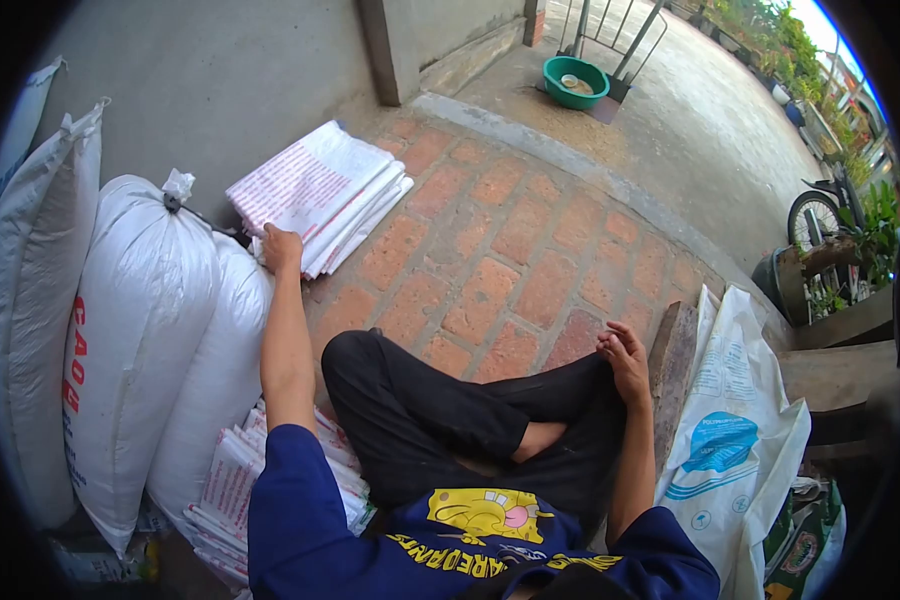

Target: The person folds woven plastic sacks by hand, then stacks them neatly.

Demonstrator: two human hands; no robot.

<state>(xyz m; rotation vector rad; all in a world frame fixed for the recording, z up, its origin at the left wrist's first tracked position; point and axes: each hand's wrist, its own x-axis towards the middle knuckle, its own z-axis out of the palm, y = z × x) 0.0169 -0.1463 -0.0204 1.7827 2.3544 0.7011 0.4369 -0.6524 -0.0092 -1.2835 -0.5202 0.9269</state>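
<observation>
Seated cross-legged on the brick floor, the person's left hand (281,247) grips the near edge of the far-left sack stack (320,192), not yet lifted, while the right hand (625,353) rests loosely curled and holding nothing on the knee; another stack (225,490) lies near left.

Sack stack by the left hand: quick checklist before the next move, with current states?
1. Left hand on the sack stack: ok, it touches the near corner.
2. Grip on a sack: cannot tell, the fingers are curled at the edge but no sack is lifted.
3. Right hand free: ok, it rests by the knee and holds nothing that shows.
4. Stack tidy: ok, the flat sacks lie together on the brick floor.
5. Full sacks stable beside the arm: ok, they stand upright against the wall.
6. Second pile under the left arm: cannot tell, mostly hidden.
</observation>
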